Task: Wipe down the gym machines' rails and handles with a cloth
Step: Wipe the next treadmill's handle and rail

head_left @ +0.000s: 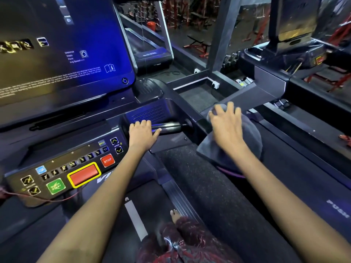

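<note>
The right hand (pixel 226 126) lay flat with fingers spread, pressing a soft grey cloth (pixel 245 141) onto the treadmill's smooth dark side rail (pixel 269 95), probably to wipe along it. The left hand (pixel 142 133) rested on the glossy round handle (pixel 169 127), fingers curled loosely over it, likely for balance beside the button panel (pixel 62 175).
</note>
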The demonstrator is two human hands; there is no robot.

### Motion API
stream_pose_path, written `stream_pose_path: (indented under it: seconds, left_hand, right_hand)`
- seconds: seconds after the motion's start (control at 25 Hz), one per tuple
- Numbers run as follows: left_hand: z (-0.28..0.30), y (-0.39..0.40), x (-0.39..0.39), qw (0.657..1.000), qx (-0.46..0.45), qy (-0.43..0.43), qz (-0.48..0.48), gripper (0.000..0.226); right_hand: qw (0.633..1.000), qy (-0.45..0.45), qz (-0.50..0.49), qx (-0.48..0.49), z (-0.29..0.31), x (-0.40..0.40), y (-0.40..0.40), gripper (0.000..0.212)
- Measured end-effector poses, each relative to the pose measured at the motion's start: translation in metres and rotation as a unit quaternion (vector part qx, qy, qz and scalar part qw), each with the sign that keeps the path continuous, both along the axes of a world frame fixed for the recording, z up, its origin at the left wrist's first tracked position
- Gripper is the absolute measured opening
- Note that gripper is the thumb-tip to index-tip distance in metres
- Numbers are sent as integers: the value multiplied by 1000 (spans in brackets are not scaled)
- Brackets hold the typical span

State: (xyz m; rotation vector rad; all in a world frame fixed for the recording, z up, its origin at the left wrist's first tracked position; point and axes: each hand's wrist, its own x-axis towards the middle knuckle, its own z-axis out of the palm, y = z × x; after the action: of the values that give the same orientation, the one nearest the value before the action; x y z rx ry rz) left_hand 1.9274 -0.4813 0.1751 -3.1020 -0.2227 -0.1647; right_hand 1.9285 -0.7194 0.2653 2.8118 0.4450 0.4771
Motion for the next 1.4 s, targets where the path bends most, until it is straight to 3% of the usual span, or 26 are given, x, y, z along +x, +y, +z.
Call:
stream_pose_path:
  seconds: [0.16, 0.32, 0.48, 0.56, 0.76, 0.92, 1.28, 1.4]
  left_hand:
    - [5, -1, 0, 1000, 4, 17, 2, 53]
    - [11, -4, 5, 997, -31, 58, 35, 69]
    - [23, -20, 21, 984, -38, 136, 104, 94]
    - [25, -30, 32, 985, -46, 130, 109, 89]
    - [8, -48, 54, 996, -50, 77, -1, 62]
    - [-1, -48, 52, 998, -9, 68, 1, 62]
    - [1, -53, 55, 997, 18, 71, 19, 63]
    - [1, -54, 54, 998, 14, 60, 24, 61]
  right_hand:
    - [978, 179, 98, -43, -41, 26, -20, 44]
    - [974, 186, 126, -24, -55, 37, -31, 44]
    - [963, 234, 108, 81, -55, 65, -18, 39]
    - [958, 248, 102, 103, -54, 82, -5, 39]
    - [938, 281, 137, 153, -50, 100, -2, 53]
    - [934, 320, 138, 77, -47, 91, -42, 47]
    - [939, 289, 124, 137, -66, 149, 13, 41]
    - [933, 285, 183, 118, -59, 150, 8, 41]
